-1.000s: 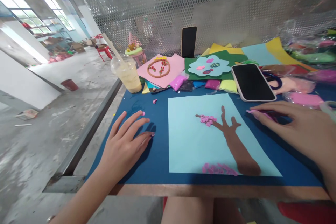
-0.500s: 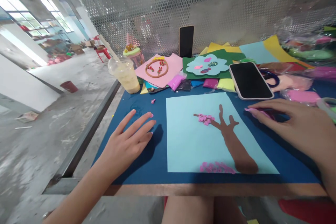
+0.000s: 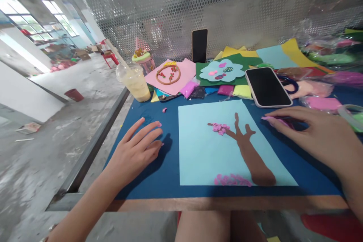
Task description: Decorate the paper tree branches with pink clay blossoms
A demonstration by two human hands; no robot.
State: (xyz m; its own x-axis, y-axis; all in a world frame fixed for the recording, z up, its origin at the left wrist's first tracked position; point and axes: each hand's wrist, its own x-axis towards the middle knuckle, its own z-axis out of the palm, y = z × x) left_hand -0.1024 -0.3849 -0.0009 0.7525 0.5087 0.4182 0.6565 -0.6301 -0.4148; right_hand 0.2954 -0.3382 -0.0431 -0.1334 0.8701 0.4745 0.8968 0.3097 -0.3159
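Note:
A light blue sheet (image 3: 204, 151) lies on the dark blue mat (image 3: 167, 174). On it are a brown clay tree (image 3: 249, 155), pink blossoms on a branch (image 3: 219, 127) and more pink bits at the trunk's foot (image 3: 231, 180). My left hand (image 3: 136, 151) rests flat on the mat left of the sheet, fingers spread, holding nothing. My right hand (image 3: 312, 136) lies palm down right of the sheet, fingers stretched over a pink piece of clay (image 3: 279, 121) on the mat.
A phone (image 3: 268, 86) lies face up behind the sheet; another phone (image 3: 199, 45) stands against the perforated wall. A lidded drink cup (image 3: 136, 83), coloured papers, a pink sheet with a clay ring (image 3: 170, 73) and bagged clay (image 3: 323, 103) crowd the back. The mat's left edge drops to the floor.
The view has drifted slightly. My left hand lifted a little and settled back on the mat; my right hand has barely moved.

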